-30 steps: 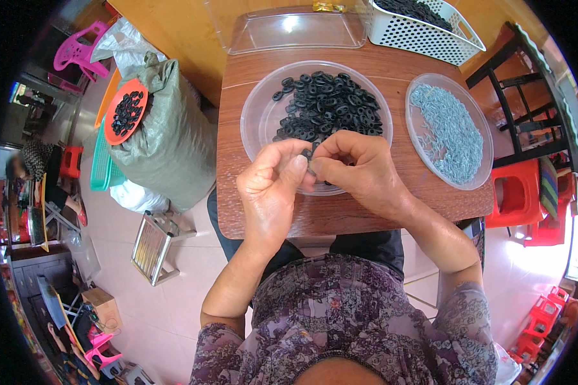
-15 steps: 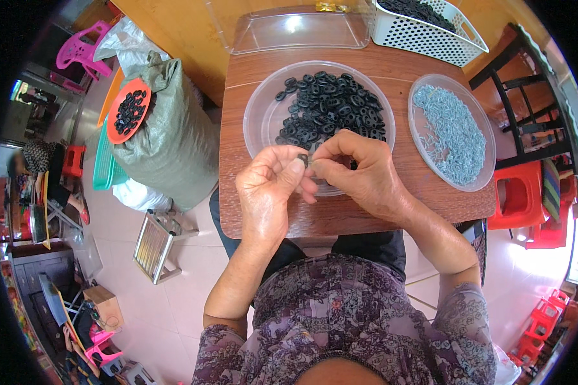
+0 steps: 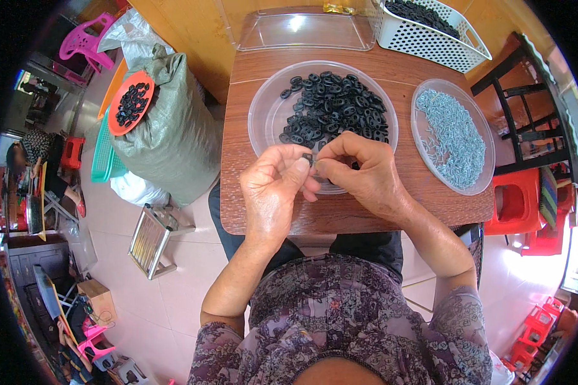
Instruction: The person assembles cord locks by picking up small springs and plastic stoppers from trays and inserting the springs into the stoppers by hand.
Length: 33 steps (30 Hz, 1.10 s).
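My left hand (image 3: 268,189) pinches a small black oval piece (image 3: 308,158) between thumb and forefinger, above the near rim of a clear round bowl (image 3: 257,122). Close against it, my right hand (image 3: 366,168) is closed in a pinch at the piece; whatever its fingertips hold is too small to make out. Inside the bowl lies a heap of similar black oval pieces with holes (image 3: 340,106). To the right, a shallow clear round tray (image 3: 429,165) carries many thin, pale blue metallic bits (image 3: 456,138), like small screws or pins.
The wooden table (image 3: 237,205) also bears a clear rectangular lid (image 3: 289,40) and a white perforated basket (image 3: 424,45) of black pieces. At left, an orange plate (image 3: 144,86) with black pieces rests on a stuffed sack (image 3: 173,141). A metal stool (image 3: 154,247) and red stools (image 3: 504,212) flank the table.
The whole view has shifted slightly. Both hands keep their pinch at the black piece, with hardly any movement between them.
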{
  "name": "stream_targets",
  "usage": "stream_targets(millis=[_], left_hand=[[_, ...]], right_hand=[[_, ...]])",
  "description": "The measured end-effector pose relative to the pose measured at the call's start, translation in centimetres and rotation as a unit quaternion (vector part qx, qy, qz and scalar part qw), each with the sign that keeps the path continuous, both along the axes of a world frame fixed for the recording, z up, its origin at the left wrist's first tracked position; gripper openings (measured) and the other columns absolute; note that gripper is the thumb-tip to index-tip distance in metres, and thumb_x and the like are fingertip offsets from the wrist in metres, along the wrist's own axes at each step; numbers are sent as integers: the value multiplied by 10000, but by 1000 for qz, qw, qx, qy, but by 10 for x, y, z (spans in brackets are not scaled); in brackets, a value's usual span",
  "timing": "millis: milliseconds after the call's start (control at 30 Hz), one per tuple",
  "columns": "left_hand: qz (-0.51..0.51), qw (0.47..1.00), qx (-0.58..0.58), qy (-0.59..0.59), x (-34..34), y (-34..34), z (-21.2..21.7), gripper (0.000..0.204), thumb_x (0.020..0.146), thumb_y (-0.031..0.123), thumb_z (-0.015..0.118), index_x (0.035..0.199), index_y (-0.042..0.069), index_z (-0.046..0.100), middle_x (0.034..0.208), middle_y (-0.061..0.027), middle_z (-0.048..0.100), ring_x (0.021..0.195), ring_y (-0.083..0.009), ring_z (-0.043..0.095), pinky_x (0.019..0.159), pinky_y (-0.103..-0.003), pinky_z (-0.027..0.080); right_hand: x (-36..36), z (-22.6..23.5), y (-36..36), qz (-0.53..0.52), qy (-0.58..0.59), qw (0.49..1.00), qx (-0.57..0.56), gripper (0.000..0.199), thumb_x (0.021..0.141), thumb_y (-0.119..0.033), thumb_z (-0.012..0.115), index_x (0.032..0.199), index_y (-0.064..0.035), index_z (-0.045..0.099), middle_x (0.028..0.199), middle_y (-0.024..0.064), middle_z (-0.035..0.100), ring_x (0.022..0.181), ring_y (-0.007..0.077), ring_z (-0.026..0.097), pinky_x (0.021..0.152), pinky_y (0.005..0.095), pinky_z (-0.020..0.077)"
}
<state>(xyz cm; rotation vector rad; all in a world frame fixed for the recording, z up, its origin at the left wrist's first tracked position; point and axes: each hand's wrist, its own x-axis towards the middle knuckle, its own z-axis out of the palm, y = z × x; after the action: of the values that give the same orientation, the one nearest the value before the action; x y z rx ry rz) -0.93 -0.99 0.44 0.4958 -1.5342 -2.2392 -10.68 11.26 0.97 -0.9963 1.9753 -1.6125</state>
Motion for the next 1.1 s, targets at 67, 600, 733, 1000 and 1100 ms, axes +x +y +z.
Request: stream_targets(millis=[67,600,733,1000,1100], left_hand=[[-4,999,-39,-1,0,1,-1,105,862,10,539,943,-49,570,761,-81,596,589,-114,575,485,-218,475],[27,998,-63,-7,9,11,-4,96,858,-6,526,935,-36,575,765,-46,589,574,-72,532,481,-200,442],[50,997,-53,1,11,14,-7,85,859,1,532,922,-32,580,759,-42,588,565,-66,530,470,-191,437],[77,995,-66,-2,11,14,-13,88,860,3,538,927,-34,582,729,-41,586,544,-63,526,459,-186,437],[72,996,-46,-2,10,11,-14,92,859,1,539,931,-41,576,717,-56,590,539,-79,538,452,-197,443]], right_hand=[[0,0,0,2,3,1000,4,56,786,-53,631,818,-8,620,740,-6,588,668,33,499,583,193,411],[5,-2,-2,25,82,996,-22,49,789,-35,591,772,7,574,706,21,505,637,78,455,553,235,375],[6,-7,-6,29,159,986,-40,34,784,-17,577,767,8,561,690,61,496,617,146,464,541,272,381],[7,-18,-13,22,235,969,-78,54,780,-8,591,788,10,540,676,84,507,609,207,470,535,310,388],[6,-17,-17,18,270,959,-79,63,781,-27,603,791,2,547,698,90,531,619,221,479,544,319,395]])
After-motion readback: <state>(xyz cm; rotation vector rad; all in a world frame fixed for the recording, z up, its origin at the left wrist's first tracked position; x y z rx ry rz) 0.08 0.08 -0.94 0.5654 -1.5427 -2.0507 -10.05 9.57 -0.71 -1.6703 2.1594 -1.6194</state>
